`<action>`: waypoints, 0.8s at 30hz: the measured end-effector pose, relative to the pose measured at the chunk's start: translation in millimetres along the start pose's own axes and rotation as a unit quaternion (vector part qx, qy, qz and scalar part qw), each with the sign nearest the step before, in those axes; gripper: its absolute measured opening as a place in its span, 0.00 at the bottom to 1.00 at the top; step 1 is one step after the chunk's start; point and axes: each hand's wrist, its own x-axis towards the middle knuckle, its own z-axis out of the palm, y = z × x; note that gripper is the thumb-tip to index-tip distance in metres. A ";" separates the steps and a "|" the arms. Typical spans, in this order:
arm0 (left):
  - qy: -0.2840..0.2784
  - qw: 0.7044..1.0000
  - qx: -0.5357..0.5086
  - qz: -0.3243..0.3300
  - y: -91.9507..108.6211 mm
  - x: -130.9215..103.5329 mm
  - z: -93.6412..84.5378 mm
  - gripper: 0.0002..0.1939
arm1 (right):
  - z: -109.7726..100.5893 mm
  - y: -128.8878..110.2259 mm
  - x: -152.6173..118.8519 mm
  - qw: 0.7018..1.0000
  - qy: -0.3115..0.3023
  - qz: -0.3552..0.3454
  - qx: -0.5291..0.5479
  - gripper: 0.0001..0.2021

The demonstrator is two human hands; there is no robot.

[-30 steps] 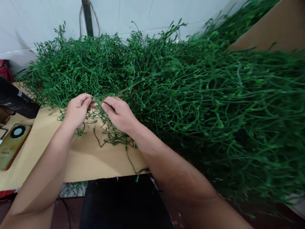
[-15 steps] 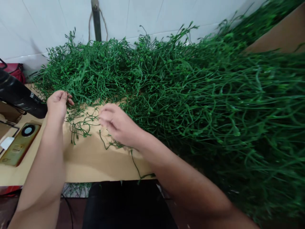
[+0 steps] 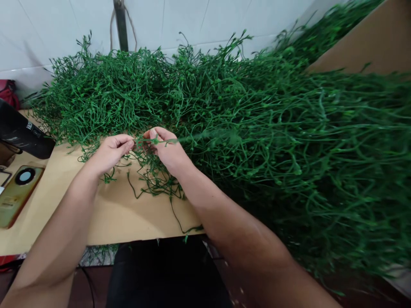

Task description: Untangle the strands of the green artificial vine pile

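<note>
My left hand (image 3: 112, 153) is closed, thumb and forefinger pinching one end of a thin green plant stem (image 3: 140, 140). My right hand (image 3: 168, 153) is right beside it, with curled fingers closed around the same stem. The stem runs across the right fingers and blurs off toward the right. Under and in front of the right hand lies a small tangle of loose stems (image 3: 160, 182) on the tan cardboard (image 3: 128, 218). Behind both hands spreads a big heap of similar green stems (image 3: 112, 90), which look artificial.
The heap continues along the tiled wall (image 3: 192, 21) and fills the right side, below a cardboard flap (image 3: 362, 42). To the left are a black bottle (image 3: 24, 130), a phone (image 3: 19, 194) and a red bag (image 3: 9, 92). A single stem (image 3: 176, 216) hangs near the front edge.
My left hand has moved right, from the heap's edge to beside my right hand. Now both fingers meet at a stem. The small tangle appears more to the right.
</note>
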 end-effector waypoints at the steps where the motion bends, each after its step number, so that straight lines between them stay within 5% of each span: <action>1: -0.002 1.000 0.024 0.003 1.3 -0.1 1.2 0.07 | 0.7 -0.6 -0.5 1.000 -0.005 0.000 -0.003 0.12; 7: -0.011 0.992 0.121 0.025 4.0 -0.8 3.1 0.12 | 5.5 -8.3 -6.3 0.999 -0.013 0.040 -0.023 0.10; 11: 0.020 0.995 0.093 0.021 -4.2 2.3 -0.5 0.10 | 5.7 -9.5 -6.6 0.997 -0.045 0.068 0.008 0.11; 17: 0.106 0.994 -0.006 0.025 -8.7 7.8 -3.7 0.05 | 9.3 -6.2 -10.5 0.994 -0.110 -0.024 -0.008 0.12; 24: 0.162 0.983 -0.084 0.016 6.6 9.8 8.7 0.14 | 9.1 -4.6 -11.0 0.987 -0.134 -0.085 -0.014 0.11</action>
